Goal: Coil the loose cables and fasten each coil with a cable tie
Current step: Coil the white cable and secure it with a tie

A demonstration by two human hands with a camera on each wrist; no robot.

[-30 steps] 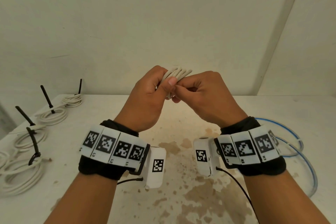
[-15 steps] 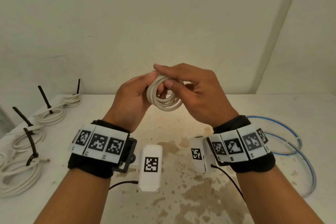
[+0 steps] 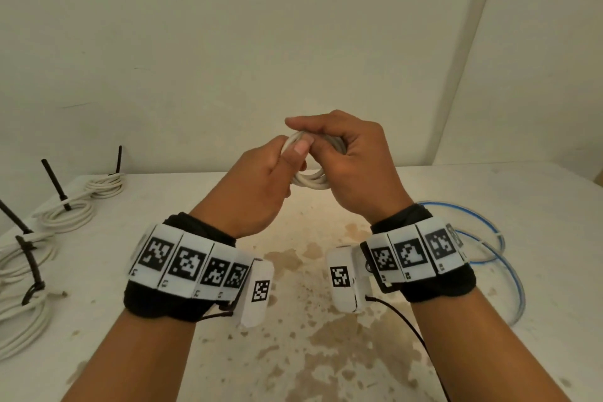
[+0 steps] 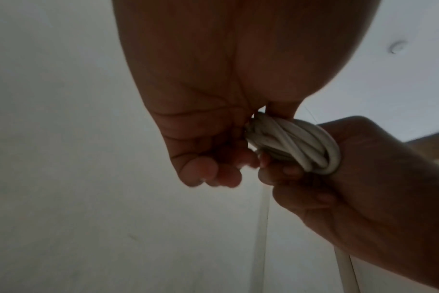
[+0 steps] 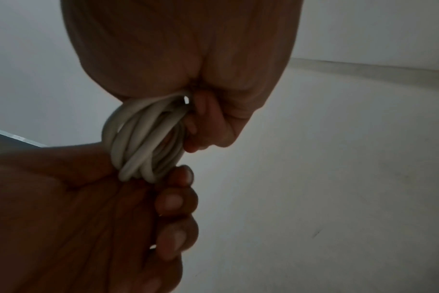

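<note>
A: Where is the white cable coil (image 3: 308,180) right now?

B: Up in the air above the table (image 3: 326,352), between both hands, in front of the pale wall (image 3: 293,42). The left hand (image 3: 257,186) has its thumb pressed over the top strands with the fingers curled beneath. The right hand (image 3: 352,166) wraps around the coil's far side, fingers bent over it. So both hands are grasping the same coil.

A: Do the wrist cameras agree?

B: Yes. The left wrist view shows the bundled loops (image 4: 296,142) wedged between the left palm (image 4: 223,83) and the right hand's curled fingers (image 4: 283,174). The right wrist view shows the same bundle (image 5: 143,138) from the other side, gripped at both ends.

A: What else is around?

B: On the table's left side lie several white coils, each with a black cable tie sticking up: one far back (image 3: 106,186), one nearer (image 3: 70,215), and a larger stack at the left edge (image 3: 23,287) with a black tie (image 3: 32,266) around it. On the right, behind the right wristband (image 3: 417,253), a loose blue cable (image 3: 489,254) loops on the surface.

A: Anything blocking the view?

B: The hands hide most of the held coil; only its lower arc and a few top strands show from the head camera. The tabletop is covered in brown stains (image 3: 332,336).
</note>
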